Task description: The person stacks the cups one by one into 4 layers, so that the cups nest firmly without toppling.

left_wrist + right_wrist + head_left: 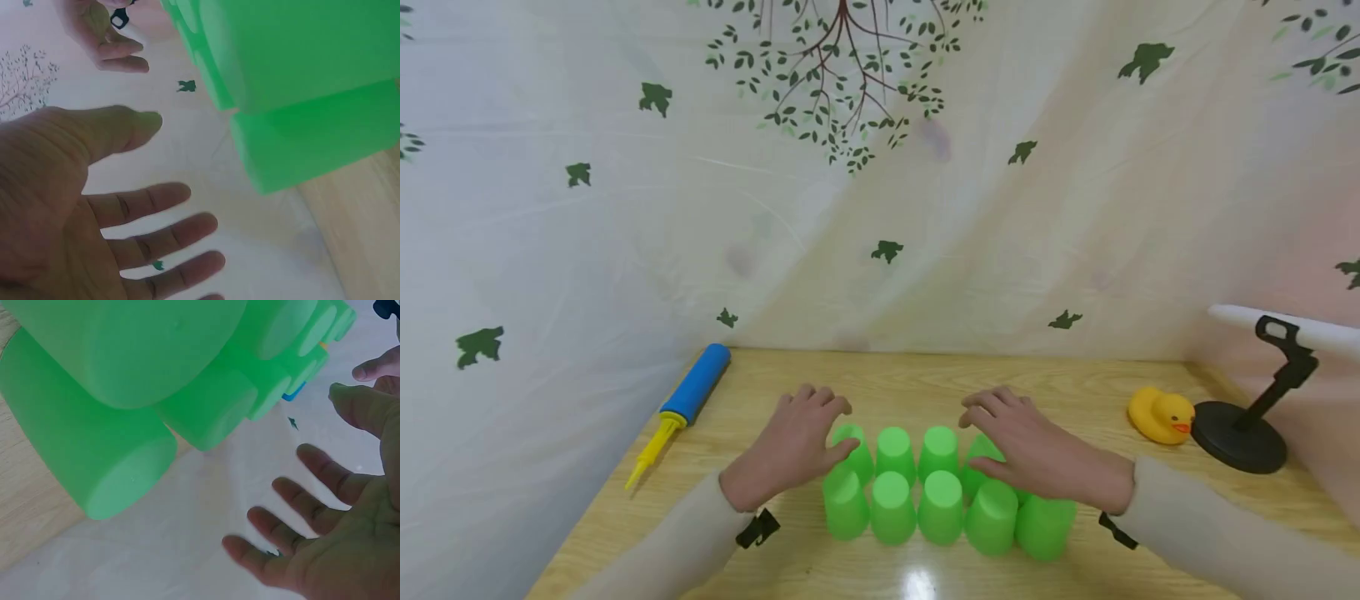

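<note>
Head view: both hands hover over two rows of upside-down green cups (917,492) on the worktop (1075,392). The left hand (793,446) has relaxed, spread fingers, its thumb by the far-left cup; the right hand (1037,454) is spread the same way over the right-end cups. Neither one grips anything. A pump (688,400) lies out past the left hand, a duck (1161,415) beyond the right.

Left wrist: open palm (56,206), cups (300,94) just beside it.

Right wrist: fingers (312,506) splayed, cups (125,394) close by.
</note>
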